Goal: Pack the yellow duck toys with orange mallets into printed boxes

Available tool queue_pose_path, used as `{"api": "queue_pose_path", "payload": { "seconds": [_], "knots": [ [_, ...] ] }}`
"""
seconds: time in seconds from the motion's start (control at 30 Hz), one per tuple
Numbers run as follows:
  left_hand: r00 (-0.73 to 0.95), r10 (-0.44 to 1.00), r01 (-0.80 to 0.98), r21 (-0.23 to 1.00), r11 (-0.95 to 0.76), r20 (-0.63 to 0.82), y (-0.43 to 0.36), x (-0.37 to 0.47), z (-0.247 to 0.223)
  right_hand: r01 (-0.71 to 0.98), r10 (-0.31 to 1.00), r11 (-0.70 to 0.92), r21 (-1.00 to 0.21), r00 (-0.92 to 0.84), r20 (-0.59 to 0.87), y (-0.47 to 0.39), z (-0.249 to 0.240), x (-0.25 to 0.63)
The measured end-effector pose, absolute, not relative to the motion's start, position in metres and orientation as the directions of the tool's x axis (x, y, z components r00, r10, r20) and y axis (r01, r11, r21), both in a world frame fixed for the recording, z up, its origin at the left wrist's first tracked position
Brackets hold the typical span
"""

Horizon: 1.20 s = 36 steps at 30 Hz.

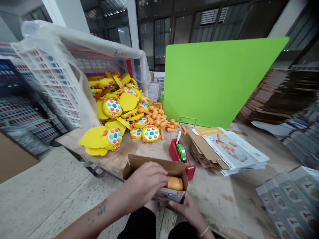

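Note:
An open cardboard box (pixel 154 162) with a printed front panel is tilted at the table's near edge, above my lap. Inside it lies an orange toy mallet (pixel 175 183), its thick head showing at the right end. My left hand (pixel 148 182) reaches over the rim with curled fingers against the mallet; the handle side is hidden beneath them. Gripping the box's lower right corner is my right hand (pixel 186 209), thumb on the printed front. Just behind the box stands a red tape dispenser (pixel 177 152) with a roll of green tape (pixel 181 152).
Yellow duck toys (pixel 113 108) spill from a tipped white crate (pixel 57 83) on the left. Loose orange mallets (pixel 157 118) lie beside them. A green board (pixel 211 83) stands behind. Flat printed boxes (pixel 226 149) are stacked right of the dispenser, and packed boxes (pixel 291 199) stand at the near right.

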<state>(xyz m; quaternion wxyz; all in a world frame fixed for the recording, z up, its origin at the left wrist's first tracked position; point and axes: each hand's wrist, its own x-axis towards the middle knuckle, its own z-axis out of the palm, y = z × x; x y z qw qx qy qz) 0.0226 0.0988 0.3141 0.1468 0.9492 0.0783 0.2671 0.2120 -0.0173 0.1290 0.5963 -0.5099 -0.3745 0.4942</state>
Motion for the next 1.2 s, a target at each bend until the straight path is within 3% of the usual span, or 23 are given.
{"api": "queue_pose_path", "payload": {
  "seconds": [0.07,0.13,0.2,0.27,0.33,0.43,0.53,0.63,0.8,0.9,1.03,1.1,1.13,1.2],
  "knots": [
    [0.633,0.390,0.179,0.364,-0.914,0.669,0.109,0.002,0.306,-0.229,0.970,-0.018,-0.973,0.232,-0.072,-0.018,0.129,0.211],
    [0.345,0.644,0.330,0.554,-0.765,0.683,0.118,-0.017,0.288,-0.223,0.958,-0.018,-0.975,0.276,-0.081,-0.020,0.127,0.208],
    [0.175,0.879,0.232,0.849,-0.474,0.443,0.123,-0.028,0.264,-0.203,0.943,-0.012,-0.979,0.322,-0.079,-0.023,0.125,0.206],
    [0.200,0.969,0.022,0.988,-0.150,0.143,0.121,-0.029,0.243,-0.204,0.928,0.027,-0.979,0.369,-0.052,-0.026,0.126,0.204],
    [0.269,0.963,-0.111,0.994,0.022,0.009,0.113,-0.022,0.229,-0.248,0.903,0.106,-0.963,0.430,-0.011,-0.027,0.135,0.204],
    [0.348,0.935,-0.262,0.951,0.163,-0.064,0.100,-0.009,0.223,-0.331,0.853,0.175,-0.927,0.521,-0.025,-0.026,0.162,0.208],
    [0.366,0.913,-0.264,0.920,0.291,-0.183,0.093,-0.003,0.224,-0.359,0.793,0.126,-0.925,0.596,-0.123,-0.026,0.189,0.216],
    [0.383,0.889,-0.126,0.939,0.319,-0.251,0.090,-0.002,0.224,-0.386,0.799,0.070,-0.920,0.573,-0.179,-0.029,0.196,0.227],
    [0.375,0.919,0.015,0.992,0.123,-0.119,0.084,0.007,0.227,-0.340,0.706,-0.009,-0.940,0.664,-0.247,-0.036,0.172,0.233],
    [0.321,0.944,0.061,0.997,0.052,-0.069,0.080,0.016,0.230,-0.224,0.626,-0.050,-0.973,0.752,-0.206,-0.037,0.161,0.226],
    [0.234,0.968,0.055,0.995,0.079,-0.090,0.078,0.026,0.232,-0.055,0.687,-0.095,-0.994,0.719,-0.105,-0.036,0.177,0.215],
    [0.216,0.971,0.045,0.995,0.092,-0.100,0.079,0.026,0.231,0.137,0.635,-0.064,-0.988,0.770,0.066,-0.038,0.196,0.212],
    [0.226,0.969,0.035,0.995,0.091,-0.096,0.080,0.025,0.231,0.291,0.570,-0.034,-0.956,0.791,0.221,-0.039,0.207,0.211],
    [0.307,0.950,-0.012,0.998,0.066,-0.059,0.083,0.018,0.229,0.650,0.471,0.048,-0.758,0.655,0.591,-0.041,0.228,0.211]
  ]
}}
